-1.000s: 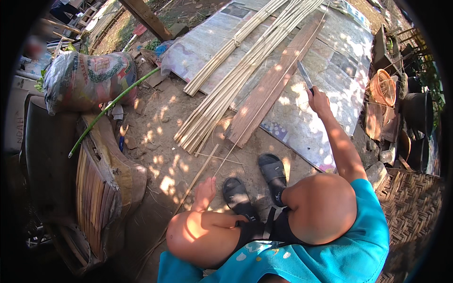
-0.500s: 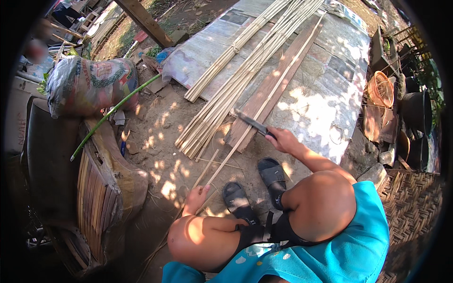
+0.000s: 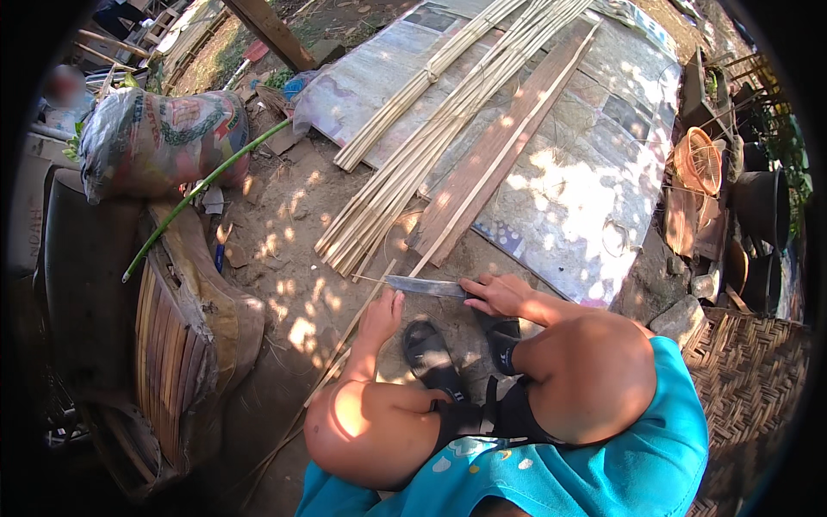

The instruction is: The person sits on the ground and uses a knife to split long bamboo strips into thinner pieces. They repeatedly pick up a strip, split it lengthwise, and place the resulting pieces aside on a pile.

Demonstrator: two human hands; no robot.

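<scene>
Head view, knife [image 3: 426,286]: since the earlier frame, down from over the plank [image 3: 465,175]; blade points to 9 o'clock, just beside the left hand.
Right hand [image 3: 498,295]: fingers clamped on the knife handle.
Left hand [image 3: 379,318]: shifted toward 1 o'clock; fingers closed on the pale strip's [image 3: 447,229] near end.
Strip's lie: toward 1 o'clock along the plank.
Around: stick bundle [image 3: 448,129] at 12, sack [image 3: 168,142] at 10, orange basket [image 3: 699,162] at 2.
In the way: blade crosses the strip's near end.
</scene>
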